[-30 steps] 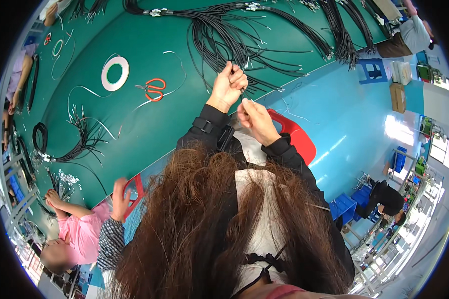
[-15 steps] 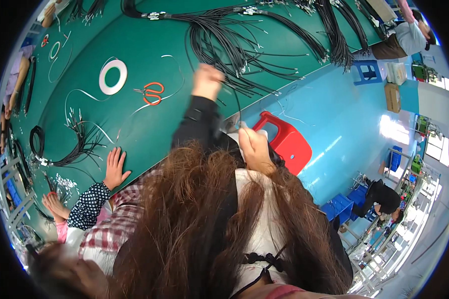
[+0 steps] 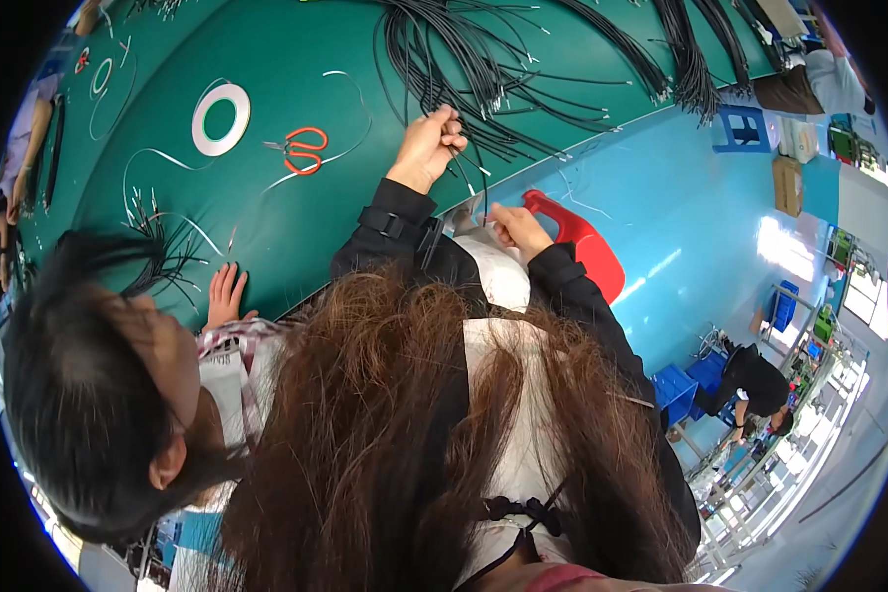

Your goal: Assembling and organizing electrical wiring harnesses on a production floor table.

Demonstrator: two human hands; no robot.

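A thick bundle of thin black cables (image 3: 434, 64) with pale tips lies on the green table (image 3: 296, 227), spread toward its front edge. My left hand (image 3: 427, 148) is closed around black cable at the near side of the bundle. Closer to me, past the table edge, my right hand (image 3: 523, 231) pinches a single black cable (image 3: 484, 192) that hangs down from the bundle. Its end is hidden by my fingers. Left of my hands lie scissors with orange handles (image 3: 306, 152) and a roll of white tape (image 3: 220, 119).
A red plastic stool (image 3: 592, 255) stands on the blue floor, right of my right arm. Close on my left, a co-worker leans in, one hand (image 3: 226, 295) flat on the table beside a smaller cable bundle (image 3: 163, 252). More cable bundles (image 3: 686, 64) hang over the table's far right edge.
My left hand has moved slightly right and settled on the cables. My right hand has shifted up and right, away from my body. The co-worker's head has come forward over the table.
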